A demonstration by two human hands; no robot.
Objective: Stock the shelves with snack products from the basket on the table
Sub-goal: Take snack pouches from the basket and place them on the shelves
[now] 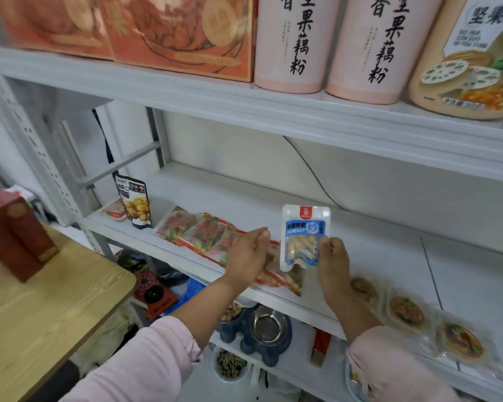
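My right hand [333, 265] pinches the lower right corner of a blue and white peanut packet [304, 236], held upright above the middle white shelf [375, 245]. My left hand [249, 252] hovers just left of the packet with straight fingers, over a row of red and clear snack packets [198, 232] lying flat on the shelf. A dark chestnut pouch [135, 203] stands at the shelf's left end. Three round pastry packets [407, 313] lie along the front edge to the right. The basket is out of view.
A wooden table [41, 309] with a red box [15, 236] stands at the left. The upper shelf carries orange boxes [172, 30] and pink canisters [291, 42]. Below are pet bowls [262, 326] and small items. A cable [311, 172] runs down the back wall.
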